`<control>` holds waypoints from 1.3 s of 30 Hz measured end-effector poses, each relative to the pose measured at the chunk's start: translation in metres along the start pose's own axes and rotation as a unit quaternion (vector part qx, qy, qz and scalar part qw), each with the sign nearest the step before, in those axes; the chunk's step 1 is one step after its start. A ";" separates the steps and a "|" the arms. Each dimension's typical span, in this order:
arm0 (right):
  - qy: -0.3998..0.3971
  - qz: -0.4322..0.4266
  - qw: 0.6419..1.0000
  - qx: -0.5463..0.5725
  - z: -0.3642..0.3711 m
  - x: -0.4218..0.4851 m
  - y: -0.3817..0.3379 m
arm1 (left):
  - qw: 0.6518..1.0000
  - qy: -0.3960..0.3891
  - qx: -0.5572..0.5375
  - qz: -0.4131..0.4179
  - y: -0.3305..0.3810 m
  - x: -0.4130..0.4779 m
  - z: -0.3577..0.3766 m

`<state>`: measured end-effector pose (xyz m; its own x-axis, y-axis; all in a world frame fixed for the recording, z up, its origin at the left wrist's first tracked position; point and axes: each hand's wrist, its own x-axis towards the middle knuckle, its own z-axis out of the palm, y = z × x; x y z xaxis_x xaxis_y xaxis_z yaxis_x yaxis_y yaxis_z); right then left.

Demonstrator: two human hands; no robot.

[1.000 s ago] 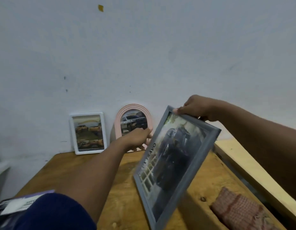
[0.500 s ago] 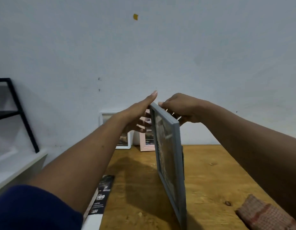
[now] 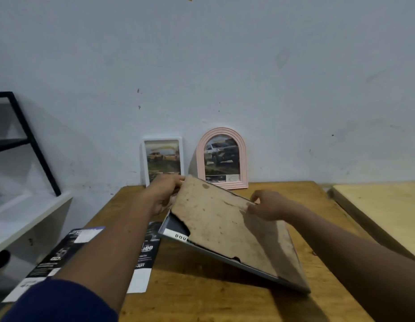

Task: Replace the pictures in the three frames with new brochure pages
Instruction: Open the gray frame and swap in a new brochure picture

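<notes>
Lying back-up and tilted, the grey frame (image 3: 234, 233) hangs above the wooden table (image 3: 202, 298), its far edge raised and its near right corner low, close to the tabletop; whether that corner touches the wood is unclear. A brown, stained backing board (image 3: 209, 212) covers most of the frame's back. At the near left corner the board is cut away, and a dark page (image 3: 177, 230) with a white strip bearing the letters "DOU" shows from under it.

The left hand (image 3: 166, 194) grips the frame's far left corner, fingers curled round it and mostly hidden beneath. The right hand (image 3: 269, 205) pinches the far edge further right, thumb on the board and fingers bent over the edge; whether it has only the board or the rim as well cannot be told.

On the table under the left forearm lies a dark brochure (image 3: 146, 252) with white print, and a second brochure sheet (image 3: 62, 252) hangs off the table's left side. A dark blue sleeve (image 3: 58, 303) covers the upper left arm.

At the back of the table, leaning upright on the pale wall (image 3: 225, 66), stand a white rectangular frame (image 3: 182, 154) and just beside it a pink arched frame (image 3: 200, 159), each showing a picture of vehicles.

To the right stands a paler wooden surface (image 3: 383, 210), apart from the table. To the left are a white shelf (image 3: 20, 217) and a black metal stand (image 3: 34, 147).
</notes>
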<state>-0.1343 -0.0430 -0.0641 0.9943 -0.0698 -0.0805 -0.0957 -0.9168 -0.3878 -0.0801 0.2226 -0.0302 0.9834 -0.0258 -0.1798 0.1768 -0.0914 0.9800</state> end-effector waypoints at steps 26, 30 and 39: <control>-0.016 -0.111 0.990 -0.086 0.123 -0.049 -0.069 | 0.911 -0.023 0.373 0.176 -0.135 -0.007 -0.009; -0.016 -0.113 0.990 -0.088 0.118 -0.048 -0.071 | 0.911 -0.019 0.371 0.178 -0.137 -0.010 -0.011; 0.018 -0.241 0.959 -0.145 0.090 -0.048 -0.092 | 0.934 -0.020 0.317 0.162 -0.126 -0.024 -0.003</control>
<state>-0.1769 0.0802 -0.1073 0.9215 0.3807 0.0776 0.3870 -0.9167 -0.0991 -0.1262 0.2375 -0.1491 0.9762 -0.1910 0.1025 -0.2033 -0.6425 0.7389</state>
